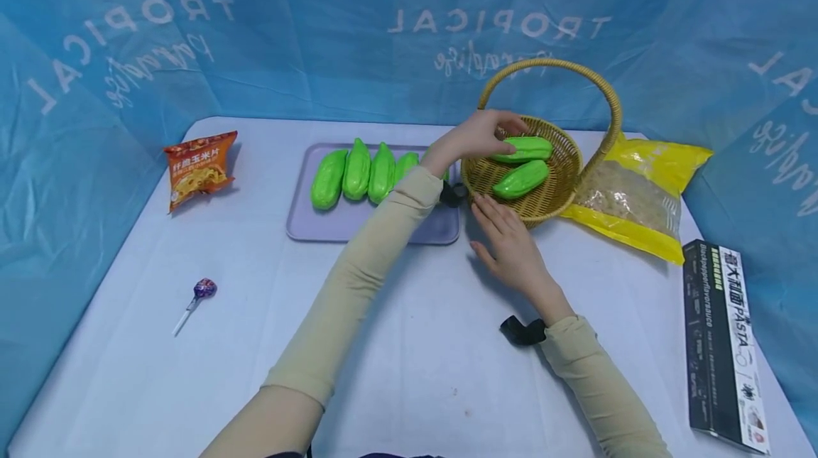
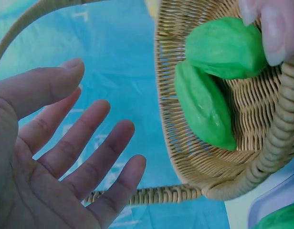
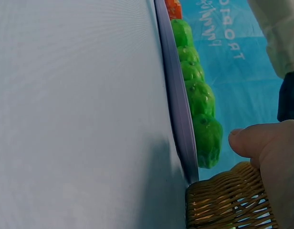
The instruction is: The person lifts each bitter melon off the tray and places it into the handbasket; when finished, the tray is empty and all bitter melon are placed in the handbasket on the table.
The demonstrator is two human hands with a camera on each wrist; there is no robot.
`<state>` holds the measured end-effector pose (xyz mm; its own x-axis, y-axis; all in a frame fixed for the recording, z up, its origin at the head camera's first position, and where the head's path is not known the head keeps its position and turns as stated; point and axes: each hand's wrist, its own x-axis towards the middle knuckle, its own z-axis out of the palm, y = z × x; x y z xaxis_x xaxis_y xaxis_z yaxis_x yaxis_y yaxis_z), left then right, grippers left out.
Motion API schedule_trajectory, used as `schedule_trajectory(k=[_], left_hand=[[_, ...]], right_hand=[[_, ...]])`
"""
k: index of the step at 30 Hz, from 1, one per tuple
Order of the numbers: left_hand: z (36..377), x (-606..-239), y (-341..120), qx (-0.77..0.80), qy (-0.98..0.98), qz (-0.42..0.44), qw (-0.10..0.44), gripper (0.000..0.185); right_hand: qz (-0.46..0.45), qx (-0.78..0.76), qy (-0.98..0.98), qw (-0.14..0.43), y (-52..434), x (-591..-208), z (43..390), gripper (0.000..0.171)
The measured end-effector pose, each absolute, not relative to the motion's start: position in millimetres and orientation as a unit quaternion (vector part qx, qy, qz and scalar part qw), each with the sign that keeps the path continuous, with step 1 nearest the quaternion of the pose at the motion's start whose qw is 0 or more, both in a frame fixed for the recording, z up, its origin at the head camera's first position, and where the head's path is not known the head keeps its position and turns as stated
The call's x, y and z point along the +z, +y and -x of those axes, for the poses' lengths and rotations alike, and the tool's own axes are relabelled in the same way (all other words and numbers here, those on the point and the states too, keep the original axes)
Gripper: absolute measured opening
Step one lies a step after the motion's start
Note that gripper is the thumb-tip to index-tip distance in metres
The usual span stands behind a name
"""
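My left hand point(image 1: 482, 137) is over the wicker basket point(image 1: 473, 177), its fingers spread and loosely bent. In the left wrist view, the left hand point(image 2: 66, 152) shows nothing between thumb and fingers. Two bright green, ribbed, elongated fruits lie in the basket: a rear fruit point(image 1: 533, 149) beside the left fingertips in the head view, and a front fruit point(image 1: 522, 180) with a pointed end. Fairly straight fingers of my right hand point(image 1: 508, 241) reach the basket's front-left rim. The right thumb point(image 3: 247, 140) stands apart from the fingers.
Left of the basket, a purple tray point(image 1: 300, 227) carries several more green fruits point(image 1: 329, 180). A yellow bag point(image 1: 639, 195) and a black pasta box point(image 1: 718, 344) lie on the right. Over on the left are an orange snack bag point(image 1: 201, 168) and a lollipop point(image 1: 203, 289).
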<state>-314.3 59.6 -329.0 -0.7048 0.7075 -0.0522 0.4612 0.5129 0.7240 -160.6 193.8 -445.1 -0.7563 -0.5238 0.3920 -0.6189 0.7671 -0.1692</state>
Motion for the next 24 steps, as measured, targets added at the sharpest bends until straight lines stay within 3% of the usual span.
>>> schedule_trajectory(k=[24], left_hand=[[295.1, -344.7, -6.6, 0.44, 0.843, -0.292, 0.105, 0.047]], right_hand=[[-0.311, 0.145, -0.923, 0.173, 192.5, -447.9, 160.4, 0.066]])
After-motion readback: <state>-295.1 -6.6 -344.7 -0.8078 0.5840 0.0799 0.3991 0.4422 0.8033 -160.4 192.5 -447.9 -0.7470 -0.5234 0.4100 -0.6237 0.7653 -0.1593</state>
